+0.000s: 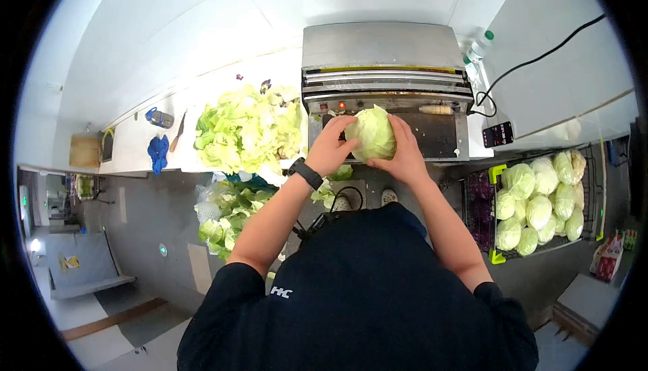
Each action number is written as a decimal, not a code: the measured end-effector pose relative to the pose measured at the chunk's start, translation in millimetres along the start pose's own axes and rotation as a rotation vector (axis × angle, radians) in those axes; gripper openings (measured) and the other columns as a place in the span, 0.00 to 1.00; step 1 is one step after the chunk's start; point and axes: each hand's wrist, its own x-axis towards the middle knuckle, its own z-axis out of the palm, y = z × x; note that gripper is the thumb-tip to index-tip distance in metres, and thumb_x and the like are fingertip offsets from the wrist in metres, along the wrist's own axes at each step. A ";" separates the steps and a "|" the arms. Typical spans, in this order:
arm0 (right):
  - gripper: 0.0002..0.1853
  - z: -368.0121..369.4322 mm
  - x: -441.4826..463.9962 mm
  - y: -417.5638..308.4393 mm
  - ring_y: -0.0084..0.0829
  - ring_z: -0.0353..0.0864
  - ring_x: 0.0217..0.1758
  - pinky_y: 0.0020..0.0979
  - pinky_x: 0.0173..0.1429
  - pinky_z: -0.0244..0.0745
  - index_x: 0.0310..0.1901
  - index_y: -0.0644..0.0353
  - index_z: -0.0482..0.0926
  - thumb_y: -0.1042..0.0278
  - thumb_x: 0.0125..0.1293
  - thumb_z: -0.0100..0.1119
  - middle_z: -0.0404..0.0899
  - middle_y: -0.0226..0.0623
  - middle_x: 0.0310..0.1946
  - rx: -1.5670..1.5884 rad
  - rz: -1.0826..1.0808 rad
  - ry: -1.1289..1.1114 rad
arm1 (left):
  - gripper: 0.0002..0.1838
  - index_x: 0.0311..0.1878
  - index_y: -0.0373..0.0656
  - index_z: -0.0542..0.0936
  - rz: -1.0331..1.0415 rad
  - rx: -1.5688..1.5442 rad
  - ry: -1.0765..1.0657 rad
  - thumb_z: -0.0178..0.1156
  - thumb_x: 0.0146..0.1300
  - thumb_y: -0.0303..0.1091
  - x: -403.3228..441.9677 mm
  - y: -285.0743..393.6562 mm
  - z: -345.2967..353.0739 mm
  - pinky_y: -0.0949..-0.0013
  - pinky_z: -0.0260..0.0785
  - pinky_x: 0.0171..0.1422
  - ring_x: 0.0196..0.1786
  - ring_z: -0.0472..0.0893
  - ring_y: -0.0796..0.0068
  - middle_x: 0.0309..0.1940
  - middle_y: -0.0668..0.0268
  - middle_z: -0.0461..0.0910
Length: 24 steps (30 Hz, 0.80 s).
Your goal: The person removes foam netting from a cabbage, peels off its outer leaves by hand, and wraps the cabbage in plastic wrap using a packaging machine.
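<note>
A pale green head of cabbage (374, 135) is between my two hands, over the dark plate of a metal film-wrapping machine (381, 43). My left hand (331, 147) is curved around its left side, with a black watch (306, 173) on the wrist. On the opposite side, my right hand (407, 149) presses its fingers and thumb against the leaves. Whether the cabbage touches the plate I cannot tell. A small red light (342, 105) glows on the machine behind my left hand.
Loose cabbage leaves (246, 131) are heaped on the counter, with more leaves (229, 219) below. A knife (178, 133), blue cloth (158, 153) and jar (159, 118) lie farther left. At right are a phone (498, 135), bottle (478, 47), black cable (540, 57) and a crate (497, 257) of wrapped cabbages (538, 212).
</note>
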 end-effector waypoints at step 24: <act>0.18 -50.1 101.8 52.1 0.30 0.78 0.43 0.31 0.48 0.75 0.52 0.60 0.80 0.78 0.58 0.63 0.78 0.37 0.45 0.264 -0.294 -0.471 | 0.21 0.68 0.46 0.75 0.063 0.368 0.284 0.50 0.74 0.33 13.5 7.1 49.8 0.56 0.64 0.72 0.68 0.72 0.47 0.67 0.49 0.72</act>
